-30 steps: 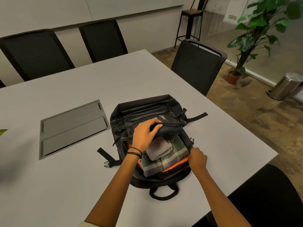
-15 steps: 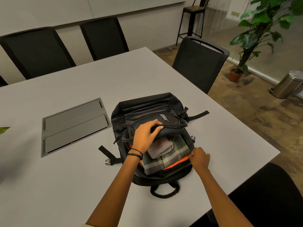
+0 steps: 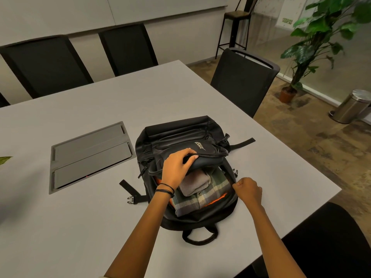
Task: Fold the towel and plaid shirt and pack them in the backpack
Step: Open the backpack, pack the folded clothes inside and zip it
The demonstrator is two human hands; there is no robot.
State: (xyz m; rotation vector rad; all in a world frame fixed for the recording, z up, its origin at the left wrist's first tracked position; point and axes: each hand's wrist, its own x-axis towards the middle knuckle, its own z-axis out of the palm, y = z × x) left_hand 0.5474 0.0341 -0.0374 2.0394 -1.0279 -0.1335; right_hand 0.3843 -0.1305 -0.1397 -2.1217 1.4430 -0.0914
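At the near edge of a grey meeting table (image 3: 80,227), a black backpack (image 3: 180,133) lay flat with its carry handle (image 3: 200,236) toward the person packing it. Inside the orange-lined main compartment sat the folded plaid shirt (image 3: 202,199), and on top of it, toward the left, the folded grey-brown towel (image 3: 193,182) — both garments already in the bag.

The right hand (image 3: 249,190) was at the opening's right rim, its fingers curled tight in a pinch. Whether they held a zipper pull or only the fabric edge could not be told. Just beyond, the left hand (image 3: 176,167) gripped the front flap (image 3: 208,155), fingers hooked over its edge, holding it raised above the clothes.

Both garments looked soft and light, likely to slump or come unfolded if lifted by a corner. They seemed better pressed down with a flat palm or taken from beneath the fold. The flap appeared padded and fairly stiff — best held at its edge and drawn down over the bulge while the other hand works the closure.

Farther off, a grey cable hatch (image 3: 90,155) sat flush in the tabletop to the left. Black chairs (image 3: 46,65) lined the far side, and a potted plant (image 3: 313,37) and a steel bin (image 3: 353,106) stood on the floor to the right.
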